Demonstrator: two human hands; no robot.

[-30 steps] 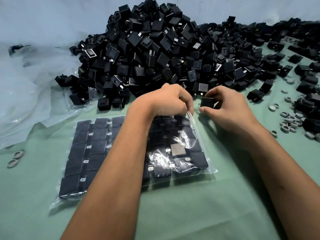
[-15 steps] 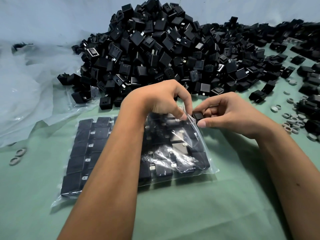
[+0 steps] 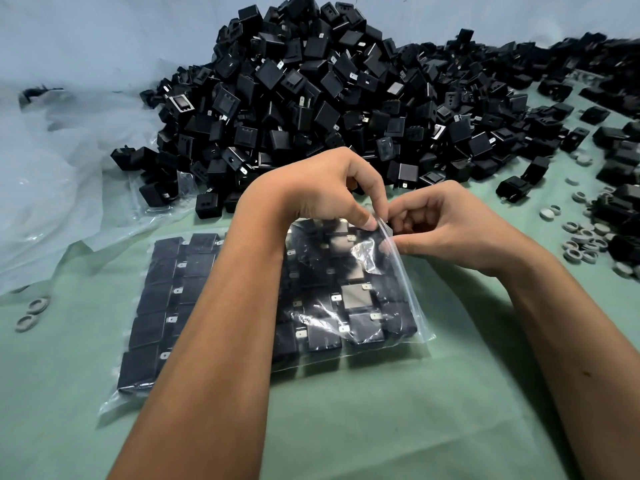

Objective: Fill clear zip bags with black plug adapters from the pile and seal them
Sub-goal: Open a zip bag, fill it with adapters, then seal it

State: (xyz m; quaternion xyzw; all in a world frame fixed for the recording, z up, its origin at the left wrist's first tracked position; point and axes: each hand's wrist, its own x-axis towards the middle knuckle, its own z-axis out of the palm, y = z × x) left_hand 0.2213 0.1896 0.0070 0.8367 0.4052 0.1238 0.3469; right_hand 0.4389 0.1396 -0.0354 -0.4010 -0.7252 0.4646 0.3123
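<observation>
Head view:
Left hand [image 3: 322, 192]: pinching upper lip of the zip bag [image 3: 349, 306] mouth.
Right hand [image 3: 446, 225]: curled at mouth, fingertips inside; adapter unseen.
Pile [image 3: 329, 98]: just beyond knuckles.
Advice: hold mouth wide, seat flat, then press zip.

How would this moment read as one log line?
left hand: pinches zip bag mouth | right hand: at mouth | bag: nearly full | pile: behind

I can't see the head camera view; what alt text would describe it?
Two hands, left hand and right hand, pinch the open corner of a clear zip bag packed with black plug adapters, on a green cloth. Behind lies a large adapter pile.
</observation>
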